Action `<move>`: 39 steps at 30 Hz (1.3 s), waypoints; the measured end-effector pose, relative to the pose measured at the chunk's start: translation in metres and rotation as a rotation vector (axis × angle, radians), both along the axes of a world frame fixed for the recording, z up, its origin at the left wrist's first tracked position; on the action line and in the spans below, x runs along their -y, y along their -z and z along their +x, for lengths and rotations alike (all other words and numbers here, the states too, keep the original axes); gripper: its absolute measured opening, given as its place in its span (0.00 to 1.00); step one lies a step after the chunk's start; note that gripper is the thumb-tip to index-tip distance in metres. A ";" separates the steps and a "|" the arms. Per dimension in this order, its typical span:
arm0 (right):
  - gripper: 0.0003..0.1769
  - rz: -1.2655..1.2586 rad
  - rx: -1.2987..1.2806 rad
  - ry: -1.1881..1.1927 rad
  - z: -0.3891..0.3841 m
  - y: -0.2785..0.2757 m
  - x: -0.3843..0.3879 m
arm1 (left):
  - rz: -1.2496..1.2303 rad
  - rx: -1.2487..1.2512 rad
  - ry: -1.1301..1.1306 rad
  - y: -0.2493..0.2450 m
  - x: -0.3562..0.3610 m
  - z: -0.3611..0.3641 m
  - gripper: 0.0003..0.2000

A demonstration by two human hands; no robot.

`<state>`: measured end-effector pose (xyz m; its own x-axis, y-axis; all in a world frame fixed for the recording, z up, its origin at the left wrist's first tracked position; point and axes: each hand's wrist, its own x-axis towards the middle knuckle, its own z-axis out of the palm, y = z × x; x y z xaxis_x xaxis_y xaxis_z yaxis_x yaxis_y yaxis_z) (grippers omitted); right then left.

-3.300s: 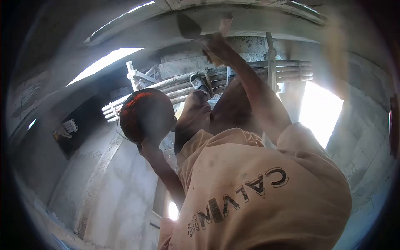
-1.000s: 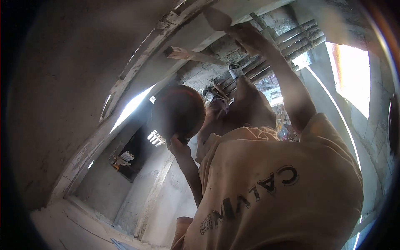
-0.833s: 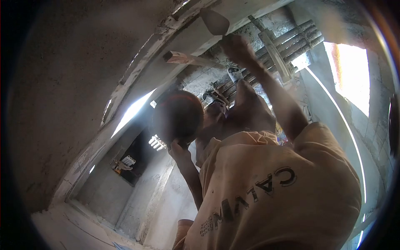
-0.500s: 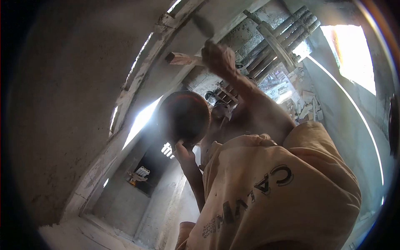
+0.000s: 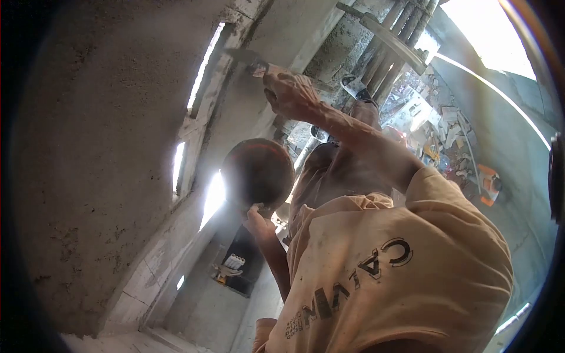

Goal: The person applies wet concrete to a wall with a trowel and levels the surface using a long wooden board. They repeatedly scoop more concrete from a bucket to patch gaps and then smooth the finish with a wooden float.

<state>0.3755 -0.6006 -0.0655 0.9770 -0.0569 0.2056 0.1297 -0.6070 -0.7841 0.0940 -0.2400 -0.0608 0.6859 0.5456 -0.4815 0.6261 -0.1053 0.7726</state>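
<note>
My right hand point(image 5: 291, 94) is closed round the handle of a trowel point(image 5: 244, 57). Its dark blade points left, close to the ledge of the wall; whether it touches cannot be made out. Lower down, my left hand point(image 5: 256, 220) grips the near rim of a round, dark bowl point(image 5: 259, 173), thumb on the rim. The bowl hangs in front of my body, and its shadowed contents are not readable. My beige shirt point(image 5: 376, 270) with dark lettering fills the lower right.
A rough plastered wall point(image 5: 106, 147) with bright slits rises on the left. Wooden poles point(image 5: 388, 65) lie at the top, near my sandalled foot point(image 5: 358, 88). Rubble point(image 5: 450, 126) and an orange object point(image 5: 488, 183) are below on the right. A small wall niche point(image 5: 241, 259) holds pale tubes.
My right hand has moved left and down with the trowel, whose blade has swung from pointing up to pointing left. My left hand still holds the bowl. The camera view has shifted.
</note>
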 end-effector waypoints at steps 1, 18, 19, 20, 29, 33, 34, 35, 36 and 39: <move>0.13 0.037 -0.054 0.060 0.004 0.002 -0.004 | 0.035 0.025 0.061 0.001 -0.012 -0.007 0.18; 0.11 0.083 0.073 0.196 0.030 -0.016 0.020 | 0.170 -0.125 0.110 -0.045 -0.001 0.005 0.12; 0.10 0.100 0.044 0.199 0.030 -0.018 0.024 | 0.390 -0.123 0.409 -0.045 -0.005 0.001 0.12; 0.10 0.122 0.014 0.205 0.029 -0.018 0.026 | 0.611 -0.122 0.713 -0.044 -0.013 -0.002 0.13; 0.10 0.056 0.106 0.182 0.006 -0.021 -0.015 | 0.340 -0.163 0.493 -0.065 0.022 0.030 0.16; 0.11 0.155 0.072 0.210 0.011 -0.018 -0.014 | -0.189 -0.243 -0.276 -0.052 0.039 0.055 0.19; 0.12 0.146 0.122 0.223 0.012 -0.014 -0.020 | -0.192 -0.218 -0.247 -0.051 0.037 0.052 0.20; 0.12 0.136 0.173 0.237 0.012 -0.011 -0.027 | -0.199 -0.212 -0.246 -0.046 0.033 0.050 0.20; 0.12 0.144 0.173 0.220 0.009 -0.009 -0.036 | -0.205 -0.208 -0.244 -0.041 0.028 0.048 0.21; 0.13 0.154 0.085 0.156 -0.013 -0.010 -0.070 | -0.211 -0.199 -0.235 -0.044 0.029 0.045 0.21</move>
